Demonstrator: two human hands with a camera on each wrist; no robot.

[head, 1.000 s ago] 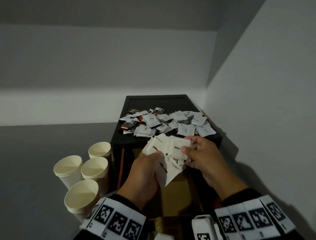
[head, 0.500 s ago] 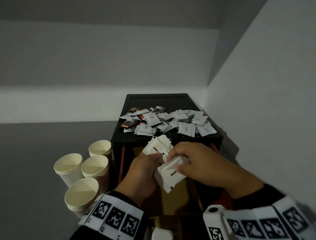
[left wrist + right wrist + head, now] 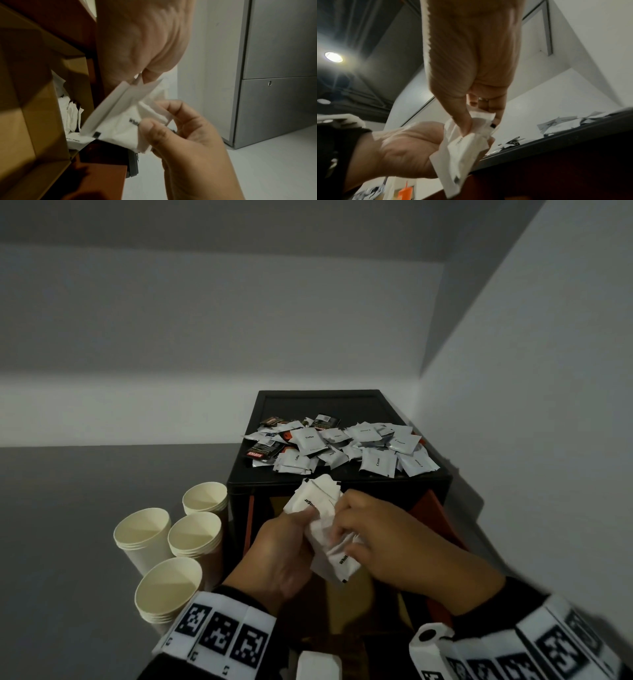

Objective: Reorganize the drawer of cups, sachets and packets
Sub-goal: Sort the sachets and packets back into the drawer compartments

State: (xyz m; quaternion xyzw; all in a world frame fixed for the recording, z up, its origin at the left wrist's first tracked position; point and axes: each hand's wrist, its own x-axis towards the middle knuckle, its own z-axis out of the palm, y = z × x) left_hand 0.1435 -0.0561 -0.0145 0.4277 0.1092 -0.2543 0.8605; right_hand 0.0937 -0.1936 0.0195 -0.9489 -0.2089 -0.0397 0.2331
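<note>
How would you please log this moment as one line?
step: gathering white sachets | left hand: gripping | right hand: pinching | cups: beside drawer

White sachets, cream cups (black cabinet).

Matt white paper sachets crumpled soft, cream paper cups with smooth matt walls, glossy silvery foil packets, smooth black plastic-looking cabinet top, matt brown cardboard dividers, brushed grey metal cabinet
</note>
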